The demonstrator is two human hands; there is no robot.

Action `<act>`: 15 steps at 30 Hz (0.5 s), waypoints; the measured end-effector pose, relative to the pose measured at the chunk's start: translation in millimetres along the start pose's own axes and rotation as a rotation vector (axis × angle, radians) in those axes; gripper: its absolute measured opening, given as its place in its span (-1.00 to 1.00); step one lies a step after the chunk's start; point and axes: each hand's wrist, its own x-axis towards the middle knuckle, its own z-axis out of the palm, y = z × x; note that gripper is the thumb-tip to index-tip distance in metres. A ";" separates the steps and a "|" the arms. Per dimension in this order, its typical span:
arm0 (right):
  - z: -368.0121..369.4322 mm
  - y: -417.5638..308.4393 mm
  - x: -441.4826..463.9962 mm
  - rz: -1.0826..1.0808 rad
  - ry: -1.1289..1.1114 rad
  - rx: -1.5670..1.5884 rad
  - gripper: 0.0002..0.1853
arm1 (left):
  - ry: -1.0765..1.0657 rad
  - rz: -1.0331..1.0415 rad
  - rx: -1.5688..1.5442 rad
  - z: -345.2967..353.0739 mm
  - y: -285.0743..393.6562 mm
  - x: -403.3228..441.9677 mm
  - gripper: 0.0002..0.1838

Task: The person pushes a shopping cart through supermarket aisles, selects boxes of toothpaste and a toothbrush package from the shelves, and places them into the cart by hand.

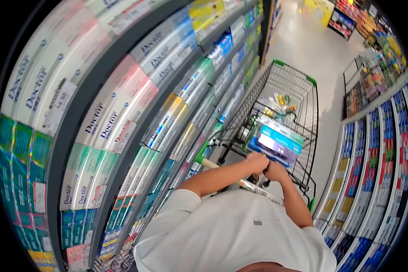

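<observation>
My left hand [257, 160] and my right hand [275, 172] are close together beyond the shopping cart's handle [260, 189]. Their fingers are curled at the near edge of a blue and purple box [274, 144], which sits tilted over the near end of the cart [313, 131]. The fingertips are partly hidden, and glare covers part of the box's front. Further down in the wire basket lies a clear plastic bag [280, 105] with green and yellow contents, too blurred to name.
On the left, a tall shelf [77, 111] holds rows of Doctor-branded boxes [106, 120] with price tags. A second shelf of blue and red boxes [385, 131] curves along the right. Pale floor [299, 36] runs ahead toward a yellow display [318, 10].
</observation>
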 end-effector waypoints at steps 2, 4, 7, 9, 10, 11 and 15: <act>-1.1 -1.5 -3.4 -0.046 0.060 0.020 -0.69 | -0.012 0.002 0.015 4.4 -2.9 6.9 -0.64; 2.6 1.3 -1.4 -0.003 0.055 0.047 -0.67 | 0.009 -0.001 0.006 6.5 -3.1 7.8 -0.61; -8.9 -5.6 -9.2 -0.008 0.022 0.066 -0.71 | 0.042 0.001 0.002 7.1 -1.5 9.4 -0.67; -7.7 -6.8 -8.9 0.018 0.038 0.051 -0.73 | 0.008 0.008 0.011 5.2 0.0 10.4 -0.69; -10.2 -7.1 -9.1 0.036 0.034 0.063 -0.73 | -0.002 -0.012 0.020 5.0 0.0 11.8 -0.72; -13.6 -6.9 -10.3 0.012 -0.012 0.040 -0.71 | -0.016 0.001 0.020 6.2 -0.7 12.9 -0.72; -20.0 -8.6 -10.2 0.005 -0.091 0.008 -0.69 | 0.000 0.003 0.020 5.0 1.1 14.4 -0.73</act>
